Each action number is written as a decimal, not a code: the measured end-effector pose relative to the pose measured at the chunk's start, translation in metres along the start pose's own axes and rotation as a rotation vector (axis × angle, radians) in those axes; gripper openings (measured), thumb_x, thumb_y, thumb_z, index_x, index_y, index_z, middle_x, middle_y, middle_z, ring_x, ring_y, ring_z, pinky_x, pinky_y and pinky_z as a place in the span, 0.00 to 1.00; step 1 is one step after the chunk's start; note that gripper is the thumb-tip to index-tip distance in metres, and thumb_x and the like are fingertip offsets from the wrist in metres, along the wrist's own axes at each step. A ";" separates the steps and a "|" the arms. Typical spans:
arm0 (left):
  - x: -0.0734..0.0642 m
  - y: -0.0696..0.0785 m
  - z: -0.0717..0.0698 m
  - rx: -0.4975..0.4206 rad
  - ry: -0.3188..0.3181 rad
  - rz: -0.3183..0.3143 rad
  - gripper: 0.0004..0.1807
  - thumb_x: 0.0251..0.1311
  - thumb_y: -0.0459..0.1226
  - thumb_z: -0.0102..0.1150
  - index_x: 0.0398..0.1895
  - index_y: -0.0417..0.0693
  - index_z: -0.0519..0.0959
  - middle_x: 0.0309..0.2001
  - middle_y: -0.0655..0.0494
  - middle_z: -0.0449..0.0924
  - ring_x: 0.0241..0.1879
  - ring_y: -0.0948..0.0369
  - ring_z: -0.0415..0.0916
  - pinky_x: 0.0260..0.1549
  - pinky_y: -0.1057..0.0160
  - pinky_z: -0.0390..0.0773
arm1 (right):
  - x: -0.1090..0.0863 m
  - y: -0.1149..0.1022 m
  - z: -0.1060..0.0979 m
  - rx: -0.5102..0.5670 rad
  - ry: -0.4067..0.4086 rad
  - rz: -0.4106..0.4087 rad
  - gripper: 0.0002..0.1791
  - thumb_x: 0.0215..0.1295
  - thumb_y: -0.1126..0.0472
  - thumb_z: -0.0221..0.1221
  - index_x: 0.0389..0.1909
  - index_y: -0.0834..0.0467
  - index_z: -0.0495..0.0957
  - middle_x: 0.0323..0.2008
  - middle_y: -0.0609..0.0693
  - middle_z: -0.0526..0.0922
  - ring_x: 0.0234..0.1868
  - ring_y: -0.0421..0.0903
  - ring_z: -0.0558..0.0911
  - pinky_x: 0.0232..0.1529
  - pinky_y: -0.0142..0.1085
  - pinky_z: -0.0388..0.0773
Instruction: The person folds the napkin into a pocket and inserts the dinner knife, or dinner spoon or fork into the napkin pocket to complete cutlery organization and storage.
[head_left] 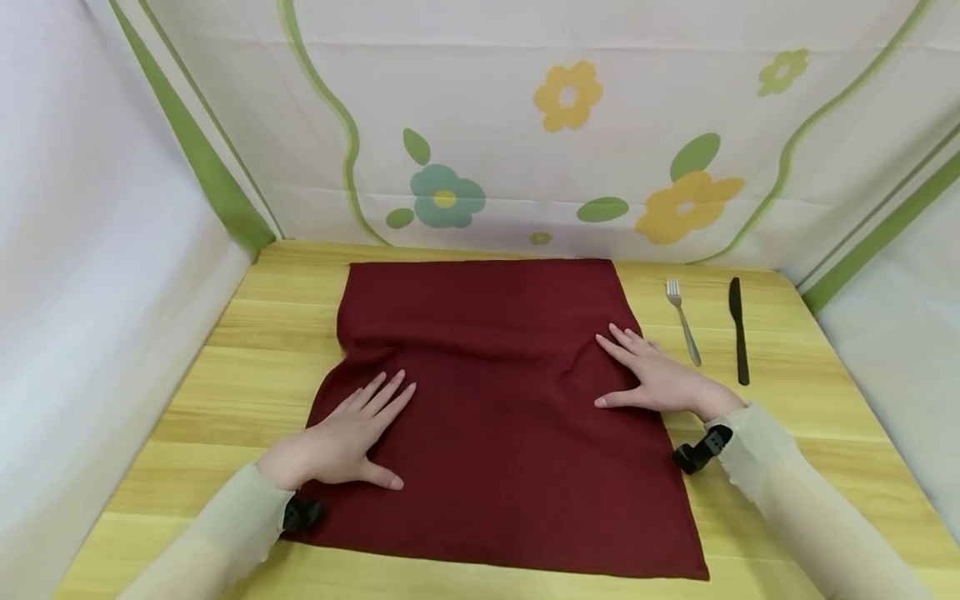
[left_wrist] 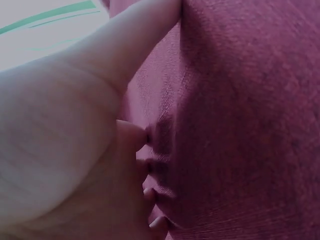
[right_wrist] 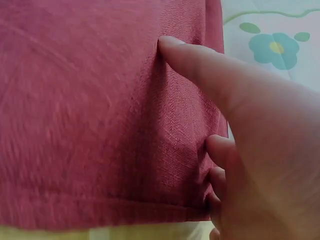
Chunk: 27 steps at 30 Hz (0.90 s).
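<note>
A dark red cloth napkin [head_left: 487, 467] lies spread on the wooden table, with a raised wrinkle running across it above the hands. On its left side rests my left hand [head_left: 348, 437], fingers spread and nearly straight, thumb pointing toward the middle. My right hand [head_left: 652, 375] touches the cloth near its right edge, fingers extended. In the left wrist view, the fingertips and thumb of the left hand [left_wrist: 75, 115] meet the red fabric [left_wrist: 250, 125]. The right wrist view has the right hand's thumb [right_wrist: 200, 60] and fingertips on the cloth [right_wrist: 75, 110], close to a hemmed edge.
Right of the cloth, a silver fork [head_left: 683, 321] and a black knife [head_left: 738, 329] lie side by side on the wooden table [head_left: 247, 375]. A white curtain with printed flowers [head_left: 487, 100] hangs behind the table, and white fabric walls stand at both sides.
</note>
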<state>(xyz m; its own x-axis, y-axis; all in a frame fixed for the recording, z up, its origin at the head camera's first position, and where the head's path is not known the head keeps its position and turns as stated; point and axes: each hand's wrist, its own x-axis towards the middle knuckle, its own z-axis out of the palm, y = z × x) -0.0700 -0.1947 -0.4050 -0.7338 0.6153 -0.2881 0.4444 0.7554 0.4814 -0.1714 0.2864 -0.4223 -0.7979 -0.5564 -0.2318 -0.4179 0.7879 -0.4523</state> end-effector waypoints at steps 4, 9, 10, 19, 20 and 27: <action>-0.007 0.003 0.000 0.025 0.013 -0.010 0.66 0.52 0.66 0.70 0.82 0.42 0.47 0.81 0.39 0.38 0.77 0.37 0.36 0.69 0.34 0.50 | -0.003 0.001 0.000 -0.017 -0.002 0.032 0.60 0.58 0.28 0.65 0.82 0.54 0.49 0.80 0.62 0.42 0.79 0.65 0.40 0.73 0.64 0.38; 0.007 -0.006 -0.009 0.023 0.170 -0.045 0.62 0.54 0.68 0.67 0.82 0.45 0.51 0.80 0.40 0.42 0.77 0.37 0.40 0.68 0.32 0.51 | 0.005 -0.008 -0.001 -0.004 0.058 0.019 0.59 0.60 0.31 0.65 0.82 0.56 0.51 0.80 0.62 0.42 0.79 0.64 0.39 0.73 0.64 0.40; 0.013 -0.009 -0.013 0.016 0.199 -0.060 0.61 0.55 0.68 0.65 0.82 0.46 0.50 0.81 0.41 0.40 0.77 0.38 0.39 0.68 0.32 0.48 | 0.008 -0.012 -0.001 -0.008 0.075 0.013 0.58 0.61 0.30 0.65 0.82 0.56 0.50 0.81 0.61 0.41 0.79 0.64 0.39 0.73 0.64 0.41; 0.068 -0.038 -0.032 0.089 0.146 -0.201 0.70 0.49 0.73 0.65 0.84 0.51 0.38 0.81 0.42 0.26 0.78 0.39 0.26 0.71 0.33 0.38 | 0.041 -0.029 0.015 -0.125 0.045 0.044 0.61 0.59 0.19 0.53 0.84 0.46 0.40 0.81 0.55 0.32 0.79 0.62 0.30 0.72 0.66 0.34; 0.070 -0.038 -0.033 0.090 0.117 -0.214 0.71 0.47 0.73 0.66 0.84 0.52 0.38 0.81 0.42 0.26 0.78 0.40 0.25 0.71 0.33 0.38 | 0.042 -0.029 0.017 -0.132 0.038 0.051 0.62 0.58 0.19 0.53 0.84 0.46 0.40 0.82 0.55 0.32 0.79 0.62 0.30 0.72 0.66 0.33; 0.080 -0.037 -0.032 0.100 0.032 -0.280 0.75 0.42 0.76 0.66 0.84 0.57 0.34 0.81 0.47 0.21 0.78 0.43 0.20 0.71 0.34 0.31 | 0.043 -0.014 0.020 -0.147 0.047 0.074 0.65 0.52 0.17 0.57 0.83 0.42 0.40 0.82 0.53 0.31 0.79 0.62 0.31 0.71 0.66 0.29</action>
<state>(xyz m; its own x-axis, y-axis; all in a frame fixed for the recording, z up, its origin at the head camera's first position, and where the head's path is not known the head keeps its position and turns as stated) -0.1613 -0.1808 -0.4188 -0.8502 0.3738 -0.3706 0.2700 0.9141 0.3024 -0.1914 0.2464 -0.4436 -0.8470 -0.4849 -0.2178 -0.4133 0.8584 -0.3040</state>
